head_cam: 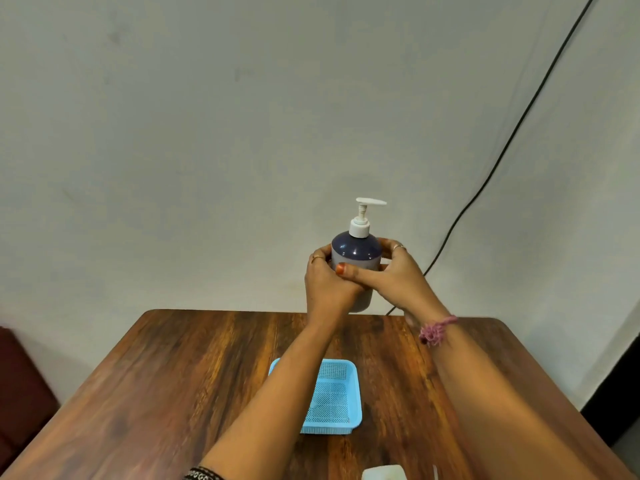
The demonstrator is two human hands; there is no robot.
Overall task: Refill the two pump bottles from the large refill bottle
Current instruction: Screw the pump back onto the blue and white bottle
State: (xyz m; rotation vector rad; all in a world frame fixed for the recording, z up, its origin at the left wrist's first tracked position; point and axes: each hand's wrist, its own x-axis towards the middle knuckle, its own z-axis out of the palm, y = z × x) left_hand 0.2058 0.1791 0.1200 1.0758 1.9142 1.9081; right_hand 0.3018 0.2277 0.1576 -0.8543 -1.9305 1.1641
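Head view, single entry. Pump bottle (356, 258): dark blue shoulder, pale body, white pump head (367, 202) with spout pointing right; long axis upright, held up clear of the far edge of the wooden table (173, 358), against the wall. Left hand (327, 282): fingers curled round the bottle's left side. Right hand (394, 271): fingers wrapped round the right side, thumb lying across the front over the left hand. Both hands sit equally near, below the pump collar (360, 228), which is straight above them; unscrewing it looks to be the step ahead, and one hand must climb to it. Light blue mesh basket (349, 403): mid-table, under the forearms. Pale object (382, 472): near edge, cropped, unidentifiable. Black cable (519, 123): on the wall.
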